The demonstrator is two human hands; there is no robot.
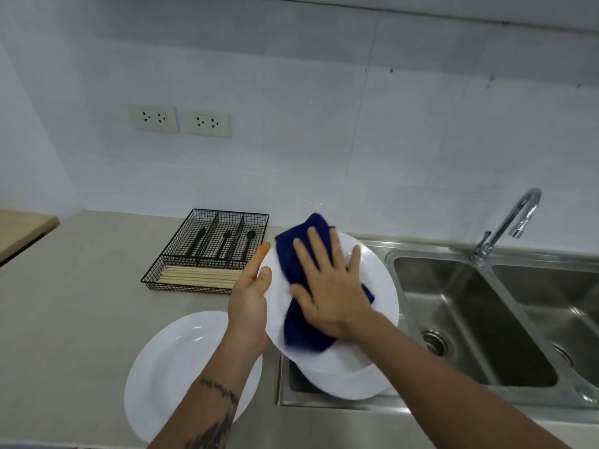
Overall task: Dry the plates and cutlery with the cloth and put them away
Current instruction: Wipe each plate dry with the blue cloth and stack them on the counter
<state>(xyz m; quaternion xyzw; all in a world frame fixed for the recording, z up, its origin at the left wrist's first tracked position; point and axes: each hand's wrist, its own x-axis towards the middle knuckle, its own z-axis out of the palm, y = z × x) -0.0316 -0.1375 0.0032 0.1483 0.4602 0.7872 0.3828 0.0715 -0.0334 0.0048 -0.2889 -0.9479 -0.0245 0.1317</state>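
- Right hand (327, 286): fingers straight and spread, palm flat on the blue cloth (298, 319), pressing it against the face of the held plate (372, 277). Nothing is curled round the cloth; it is pinned by pressure only.
- Left hand (251, 296): grips the held plate at its left rim, thumb on the near face, fingers apparently behind and not visible. This hand alone carries the plate.
- Held plate: raised above the left end of the sink (470, 319), tilted with its face toward the camera, upper rim toward the wall. A round plate has no long axis; the cloth's long axis runs from upper rim to lower rim, slightly slanted.
- Governing relation: the plate lies to the right of the left hand's grip and directly under the right palm. The bare, unwiped face lies mainly right of and below the cloth, so judged wiping travel is that way.
- A second plate (350, 384) sits below the held one, at the sink's edge; contact between them cannot be told.
- A third plate (168, 361) lies flat on the counter (81, 270), left of the sink, nearer the left hand; judged the likely set-down place.
- Cutlery tray (207, 251): black wire, on the counter behind, holding dark cutlery and wooden chopsticks (201, 276).
- Risk, judged: single-rim grip on a wet plate may slip under palm pressure.
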